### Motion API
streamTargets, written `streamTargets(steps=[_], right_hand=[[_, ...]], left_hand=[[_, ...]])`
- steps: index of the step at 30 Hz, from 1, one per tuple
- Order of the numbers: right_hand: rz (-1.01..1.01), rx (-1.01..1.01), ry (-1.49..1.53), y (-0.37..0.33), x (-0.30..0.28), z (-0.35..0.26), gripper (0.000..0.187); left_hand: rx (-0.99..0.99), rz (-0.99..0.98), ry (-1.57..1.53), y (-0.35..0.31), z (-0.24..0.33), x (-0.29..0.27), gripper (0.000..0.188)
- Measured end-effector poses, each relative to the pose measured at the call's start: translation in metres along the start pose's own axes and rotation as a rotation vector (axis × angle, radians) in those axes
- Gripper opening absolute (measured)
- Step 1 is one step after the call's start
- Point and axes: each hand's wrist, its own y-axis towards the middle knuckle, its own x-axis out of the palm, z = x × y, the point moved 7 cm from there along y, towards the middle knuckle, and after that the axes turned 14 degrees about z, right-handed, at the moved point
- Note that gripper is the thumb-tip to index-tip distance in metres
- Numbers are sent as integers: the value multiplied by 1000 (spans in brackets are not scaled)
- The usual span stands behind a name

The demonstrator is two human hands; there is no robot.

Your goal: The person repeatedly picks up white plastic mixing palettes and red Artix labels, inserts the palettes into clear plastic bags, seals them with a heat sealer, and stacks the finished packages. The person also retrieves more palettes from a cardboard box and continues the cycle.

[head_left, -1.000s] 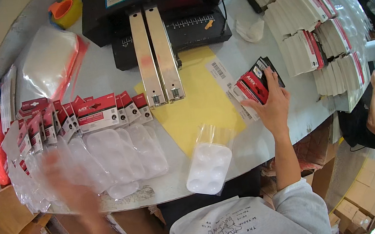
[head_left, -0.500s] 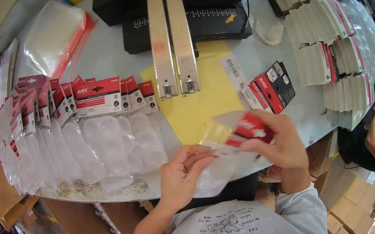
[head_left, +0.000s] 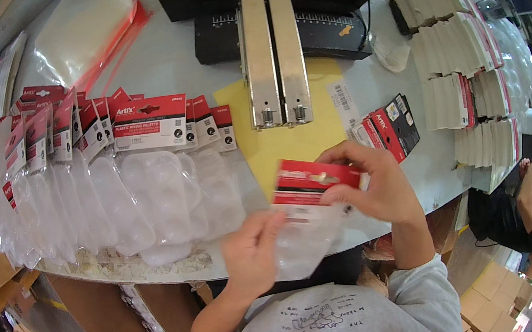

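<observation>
- The right hand [head_left: 379, 184] pinches the red-and-white card [head_left: 294, 179] by its right end;
- the blurred left hand [head_left: 250, 252] is at the card's left edge — its grip I cannot tell;
- the pale palette [head_left: 305, 251] is below the card, near the table [head_left: 444, 166] edge.

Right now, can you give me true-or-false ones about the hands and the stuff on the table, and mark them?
1. The right hand holds a red-and-white header card. True.
2. The left hand rests on the yellow sheet. False: it is beside the header card.
3. White plastic palettes lie left of the yellow sheet. True.
4. The metal bars are under the yellow sheet. False: they are above it.
</observation>
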Motion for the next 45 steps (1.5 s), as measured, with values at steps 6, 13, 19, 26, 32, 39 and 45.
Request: streamTargets(steps=[6, 13, 19, 26, 32, 39, 45], right_hand=[[-69, 382, 322, -18, 11, 45, 14], [40, 229, 410, -27, 10, 40, 9], [272, 336, 669, 6, 26, 50, 9], [421, 311, 706, 34, 29, 58, 12], [431, 267, 669, 33, 24, 51, 11], [374, 144, 604, 32, 19, 47, 15], [870, -237, -542, -6, -71, 56, 65]], left_hand=[[-49, 231, -144, 12, -17, -18, 23], [42, 233, -36, 6, -2, -17, 25], [97, 272, 80, 49, 6, -2, 31], [57, 265, 74, 90, -11, 7, 35], [156, 295, 37, 82, -4, 5, 34], [112, 272, 2, 87, -13, 9, 32], [-6, 5, 227, 22, 14, -46, 21]])
